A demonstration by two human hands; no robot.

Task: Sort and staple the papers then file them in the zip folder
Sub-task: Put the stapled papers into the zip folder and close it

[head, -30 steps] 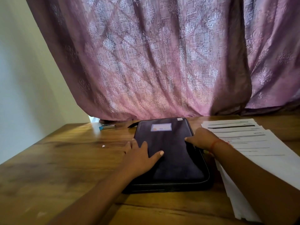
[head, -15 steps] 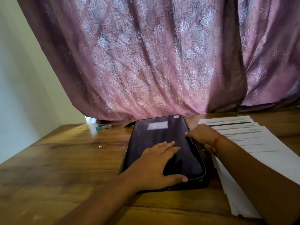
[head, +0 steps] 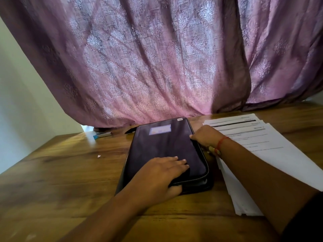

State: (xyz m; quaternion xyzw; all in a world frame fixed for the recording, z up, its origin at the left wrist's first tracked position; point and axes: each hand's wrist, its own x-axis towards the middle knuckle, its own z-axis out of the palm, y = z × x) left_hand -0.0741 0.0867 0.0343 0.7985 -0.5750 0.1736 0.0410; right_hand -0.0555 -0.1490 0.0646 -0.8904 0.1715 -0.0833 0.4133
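Observation:
A dark zip folder (head: 162, 147) with a pale label lies flat on the wooden table (head: 61, 172), and its zipper runs along the near edge. My left hand (head: 157, 177) holds that near edge, fingers flat on the cover and thumb against the front side. My right hand (head: 206, 137), with a red thread at the wrist, curls its fingers at the folder's right edge; what the fingertips hold is hidden. A fanned stack of printed papers (head: 265, 149) lies to the right, partly under my right forearm. A blue and silver stapler (head: 102, 134) sits at the back left.
A purple patterned curtain (head: 157, 67) hangs down to the table's far edge, just behind the folder. A pale wall (head: 21, 102) borders the left side. A tiny white paper scrap (head: 99, 156) lies on the wood left of the folder.
My left hand slid from the folder's left side across the cover to its near edge, with the thumb now over the front. The right hand stayed at the right edge.

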